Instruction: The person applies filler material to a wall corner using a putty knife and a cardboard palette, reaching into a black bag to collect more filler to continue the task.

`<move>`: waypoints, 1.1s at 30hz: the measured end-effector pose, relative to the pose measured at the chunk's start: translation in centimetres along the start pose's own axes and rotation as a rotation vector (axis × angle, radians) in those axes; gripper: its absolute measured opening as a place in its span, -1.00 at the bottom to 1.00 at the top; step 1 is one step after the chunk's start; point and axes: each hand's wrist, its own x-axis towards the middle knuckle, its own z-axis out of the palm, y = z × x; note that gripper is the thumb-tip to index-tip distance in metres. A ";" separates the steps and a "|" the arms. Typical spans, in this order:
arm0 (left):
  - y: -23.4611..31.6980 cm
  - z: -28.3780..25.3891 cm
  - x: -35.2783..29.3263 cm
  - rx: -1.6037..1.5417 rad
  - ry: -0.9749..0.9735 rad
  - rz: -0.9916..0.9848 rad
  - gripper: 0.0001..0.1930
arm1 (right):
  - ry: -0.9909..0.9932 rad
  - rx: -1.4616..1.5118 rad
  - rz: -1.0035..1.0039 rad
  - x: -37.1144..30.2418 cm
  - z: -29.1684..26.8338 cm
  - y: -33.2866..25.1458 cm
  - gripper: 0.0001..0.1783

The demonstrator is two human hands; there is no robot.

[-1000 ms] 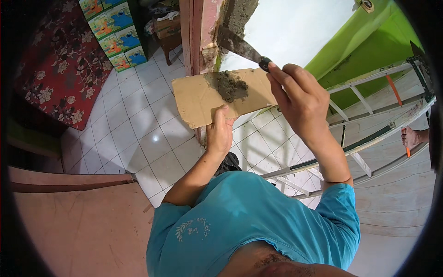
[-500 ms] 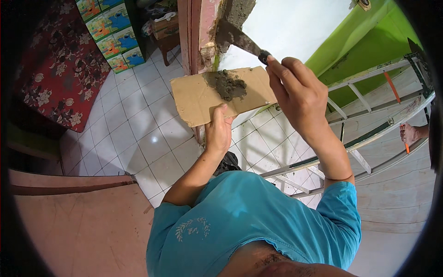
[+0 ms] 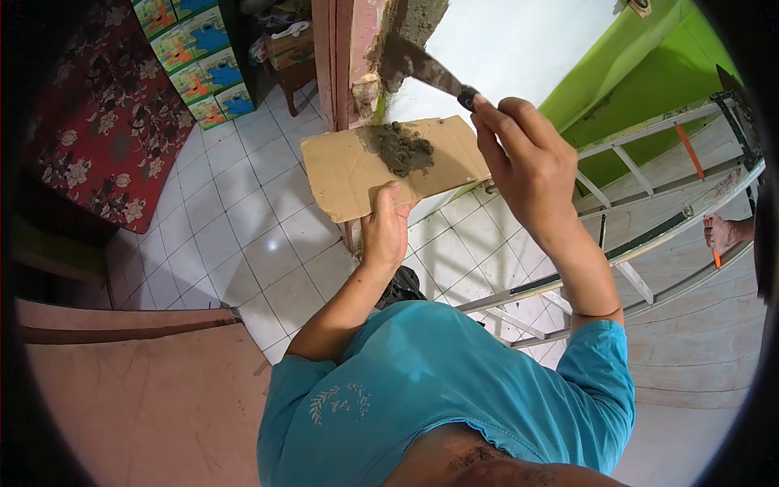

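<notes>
My left hand (image 3: 385,227) grips the near edge of a flat piece of cardboard (image 3: 345,174), its thumb lying on top. A heap of wet grey mortar (image 3: 406,152) sits on the cardboard. My right hand (image 3: 527,162) is closed round the dark handle of a putty knife (image 3: 434,75). The knife's blade lies against the mortar-coated wall edge (image 3: 420,20), beside the pink door frame (image 3: 333,65). Fingers of the left hand under the cardboard are hidden.
To the right leans a ladder (image 3: 637,170), with another person's hand (image 3: 718,234) holding something orange beyond it. Green sheeting (image 3: 617,69) hangs behind. Patterned boxes (image 3: 199,57) and a red floral cloth (image 3: 105,122) are at the left. A pink panel (image 3: 146,390) stands lower left.
Very little differs. My right hand and the putty knife have shifted slightly, with the blade still at the wall edge. The cardboard stays almost in place.
</notes>
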 end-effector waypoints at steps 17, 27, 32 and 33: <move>0.5 1.1 -0.2 0.013 -0.002 0.020 -0.67 | -0.003 0.371 0.333 -2.5 0.7 4.8 -0.73; -0.1 -0.6 0.4 0.084 -0.037 0.003 -0.60 | 0.026 0.327 0.431 -6.2 1.9 4.2 -0.75; 0.1 0.0 0.4 0.076 -0.042 0.060 -0.57 | -0.091 0.271 0.116 -2.8 1.8 8.2 -0.72; 0.1 -0.1 0.5 0.077 -0.044 0.060 -0.57 | -0.090 0.270 0.116 -2.3 2.1 8.5 -0.72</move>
